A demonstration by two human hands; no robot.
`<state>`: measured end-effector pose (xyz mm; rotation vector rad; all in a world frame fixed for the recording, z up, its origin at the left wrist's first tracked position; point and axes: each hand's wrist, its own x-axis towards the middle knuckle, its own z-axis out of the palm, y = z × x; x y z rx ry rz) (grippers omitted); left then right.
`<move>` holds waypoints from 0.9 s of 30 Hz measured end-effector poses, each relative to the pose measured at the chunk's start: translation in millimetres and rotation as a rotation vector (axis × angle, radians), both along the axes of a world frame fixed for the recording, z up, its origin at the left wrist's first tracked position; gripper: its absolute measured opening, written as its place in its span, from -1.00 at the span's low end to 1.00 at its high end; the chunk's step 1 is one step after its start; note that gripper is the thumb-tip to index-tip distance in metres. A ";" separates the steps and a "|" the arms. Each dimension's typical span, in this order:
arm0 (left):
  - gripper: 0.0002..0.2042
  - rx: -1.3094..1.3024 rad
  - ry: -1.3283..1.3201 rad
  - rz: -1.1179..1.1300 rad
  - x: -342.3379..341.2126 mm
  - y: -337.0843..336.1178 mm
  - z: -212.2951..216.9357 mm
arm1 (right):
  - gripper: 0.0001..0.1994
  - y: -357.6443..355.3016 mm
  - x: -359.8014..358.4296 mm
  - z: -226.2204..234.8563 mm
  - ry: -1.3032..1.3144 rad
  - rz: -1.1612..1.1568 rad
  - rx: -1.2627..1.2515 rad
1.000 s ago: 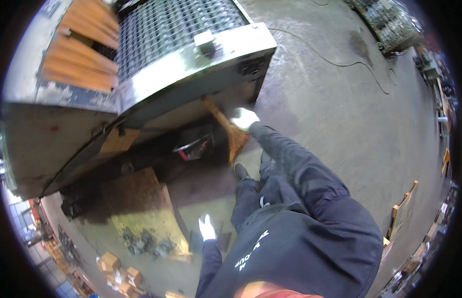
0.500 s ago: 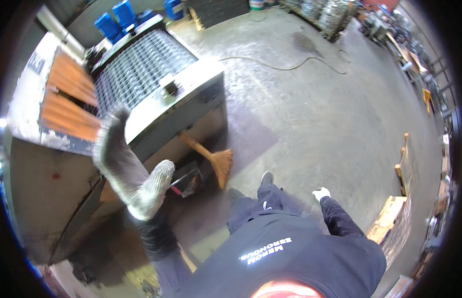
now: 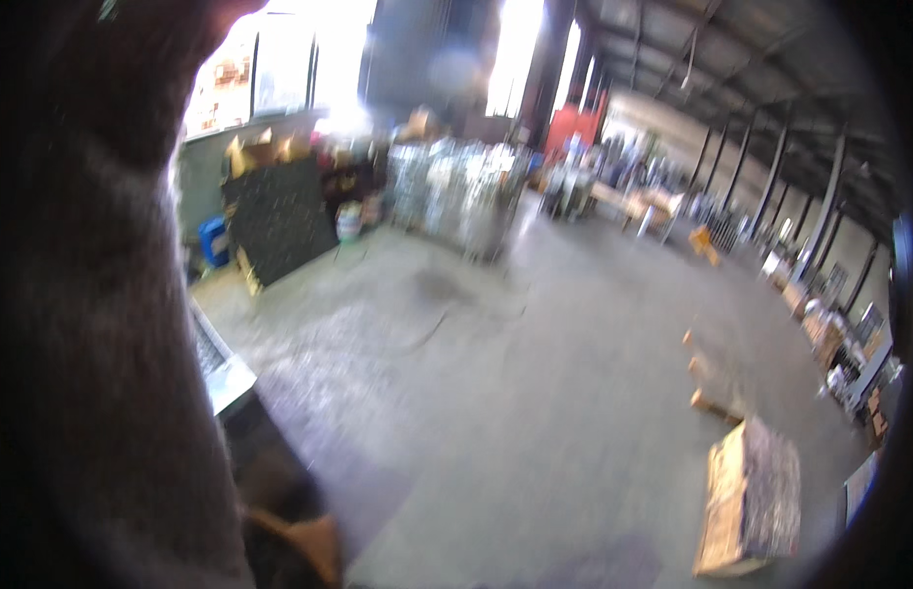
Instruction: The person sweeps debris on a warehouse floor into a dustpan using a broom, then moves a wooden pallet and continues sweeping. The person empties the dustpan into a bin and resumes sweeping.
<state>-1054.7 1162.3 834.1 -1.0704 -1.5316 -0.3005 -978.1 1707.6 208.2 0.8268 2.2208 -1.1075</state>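
My left hand [image 3: 93, 324], in a grey knit glove, is raised right up against the camera. It is blurred and fills the left third of the picture, so I cannot tell its fingers apart or whether it holds anything. Beside it shows a corner of the grey metal machine [image 3: 223, 378]. Below that lies a blurred brown shape [image 3: 301, 545], possibly the broom head. My right hand is out of the picture.
A concrete hall floor [image 3: 535, 412] stretches ahead with a cable [image 3: 427, 329] across it. Black mesh panels [image 3: 280, 221], a blue bin [image 3: 213, 240] and wrapped pallets [image 3: 456, 196] stand at the back. A wooden crate [image 3: 751, 501] and wooden blocks [image 3: 711, 398] lie at the right.
The view has swung up from the machine and my body to the hall. My gloved left hand rose to the camera. My right hand left the picture.
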 end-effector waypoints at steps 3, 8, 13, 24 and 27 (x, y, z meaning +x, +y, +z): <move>-0.25 0.082 0.055 0.019 -16.2 40.2 23.5 | -0.50 34.5 -52.9 49.5 0.097 -0.031 -0.022; -0.27 0.225 0.086 -0.035 -20.0 114.5 37.6 | -0.53 102.7 -122.8 135.6 0.304 -0.054 -0.036; -0.30 0.260 0.138 -0.221 -34.9 186.7 33.9 | -0.57 179.9 -189.2 188.5 0.531 -0.059 -0.003; -0.35 0.077 -0.075 -0.824 -181.2 458.7 -2.8 | -0.62 269.5 46.9 -35.8 0.283 -0.818 -0.130; -0.37 0.116 -0.110 -0.990 -199.1 541.4 -19.3 | -0.64 277.7 115.3 -60.9 0.233 -1.066 -0.125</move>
